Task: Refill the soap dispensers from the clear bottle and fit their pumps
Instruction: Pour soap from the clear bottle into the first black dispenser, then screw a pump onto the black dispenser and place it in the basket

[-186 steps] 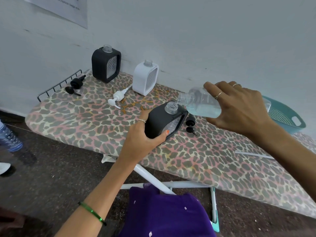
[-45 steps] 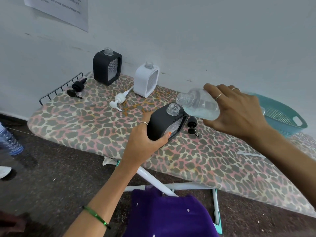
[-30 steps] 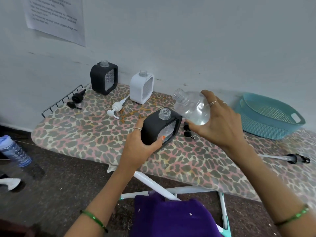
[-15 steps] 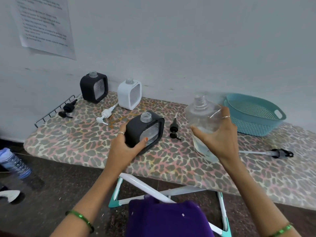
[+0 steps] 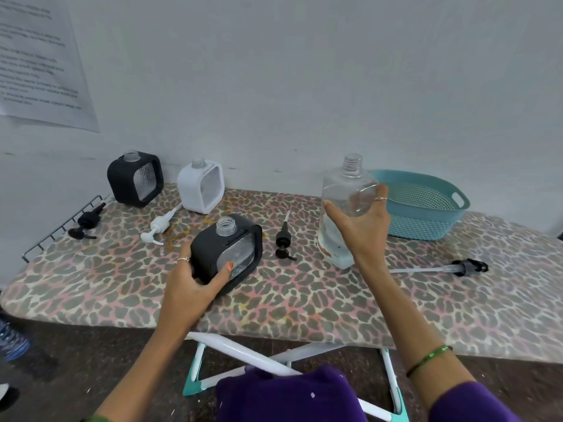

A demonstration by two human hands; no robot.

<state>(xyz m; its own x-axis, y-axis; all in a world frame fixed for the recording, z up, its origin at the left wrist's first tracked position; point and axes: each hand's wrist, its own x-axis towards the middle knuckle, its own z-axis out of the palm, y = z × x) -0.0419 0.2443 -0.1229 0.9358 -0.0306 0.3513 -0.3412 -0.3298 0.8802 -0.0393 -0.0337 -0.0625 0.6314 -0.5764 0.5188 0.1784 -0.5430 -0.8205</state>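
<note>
Upright clear bottle (image 5: 345, 205) and black dispenser (image 5: 229, 254) in hands, bottle seemingly near-empty.

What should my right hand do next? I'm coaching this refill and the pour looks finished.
Probably set the clear bottle down on the board: the right hand holds it upright, away from the near black dispenser, whose neck is open. That frees the hand for the black pump beside it.

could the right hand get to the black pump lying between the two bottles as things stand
Probably not yet: the right hand grips the clear bottle. The black pump lies uncovered on the board just left of it, so once the bottle is set down the way looks free.
</note>
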